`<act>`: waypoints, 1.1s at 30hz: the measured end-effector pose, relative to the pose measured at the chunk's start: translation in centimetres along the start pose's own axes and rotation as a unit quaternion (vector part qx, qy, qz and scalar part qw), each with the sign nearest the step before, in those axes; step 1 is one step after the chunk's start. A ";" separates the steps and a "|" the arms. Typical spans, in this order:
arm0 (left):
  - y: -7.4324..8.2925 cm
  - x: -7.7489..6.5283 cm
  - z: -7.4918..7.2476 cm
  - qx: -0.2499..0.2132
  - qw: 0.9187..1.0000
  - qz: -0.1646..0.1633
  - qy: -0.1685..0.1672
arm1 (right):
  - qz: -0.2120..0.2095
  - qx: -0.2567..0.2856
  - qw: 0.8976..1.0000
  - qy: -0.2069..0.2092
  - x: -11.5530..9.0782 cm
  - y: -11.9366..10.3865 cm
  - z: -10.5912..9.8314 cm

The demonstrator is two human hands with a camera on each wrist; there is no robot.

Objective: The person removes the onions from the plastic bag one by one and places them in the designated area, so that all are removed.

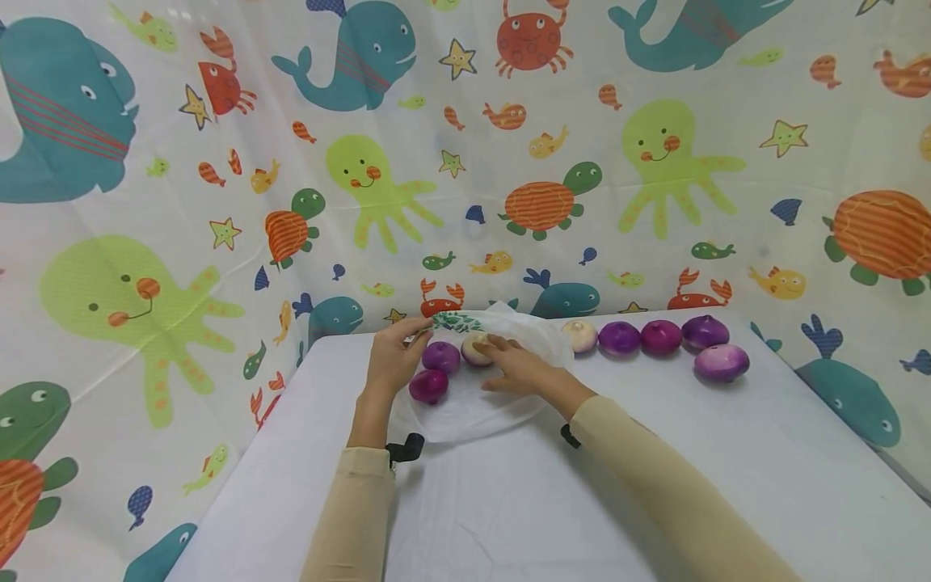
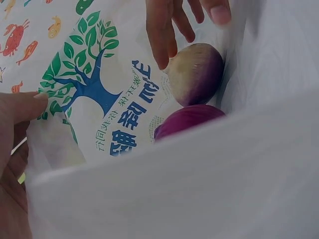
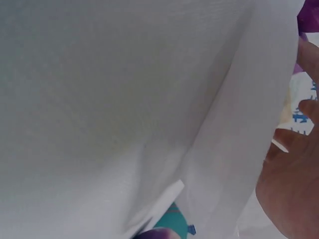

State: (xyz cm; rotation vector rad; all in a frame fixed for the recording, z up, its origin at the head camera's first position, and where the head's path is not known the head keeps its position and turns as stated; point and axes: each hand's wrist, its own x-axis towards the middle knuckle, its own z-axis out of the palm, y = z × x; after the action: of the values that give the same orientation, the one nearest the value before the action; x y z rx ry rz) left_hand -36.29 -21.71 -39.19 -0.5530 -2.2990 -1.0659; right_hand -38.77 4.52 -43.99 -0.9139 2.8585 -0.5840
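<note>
We seem to be placing a round cream-and-purple vegetable (image 2: pixel 199 77): our left hand (image 1: pixel 396 356) pinches the white plastic bag (image 1: pixel 502 406); our right hand (image 1: pixel 522 370), fingers apart, likely needs withdrawing next.

Bright, even light is filling the head view, with long beige sleeves (image 1: pixel 655 469) casting soft shadows on the white-covered table (image 1: pixel 480 517); both wrist views are looking dimmer, the translucent white plastic bag (image 2: pixel 199 184) blurring up close.

Free tabletop (image 1: pixel 480 509) before the bag (image 1: pixel 494 414), vegetables (image 1: pixel 661 338) blocking — back right
</note>
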 end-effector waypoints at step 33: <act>-0.5 -0.1 0.2 0.009 1.000 0.005 0.002 | 0.011 -0.033 0.999 0.009 2.2 -1.2 0.9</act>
State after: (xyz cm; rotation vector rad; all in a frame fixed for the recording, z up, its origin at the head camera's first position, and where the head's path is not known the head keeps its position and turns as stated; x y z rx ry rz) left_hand -36.57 -21.89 -39.64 -0.5535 -2.2971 -1.0393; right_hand -39.75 2.08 -44.28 -0.8909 2.9156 -0.5025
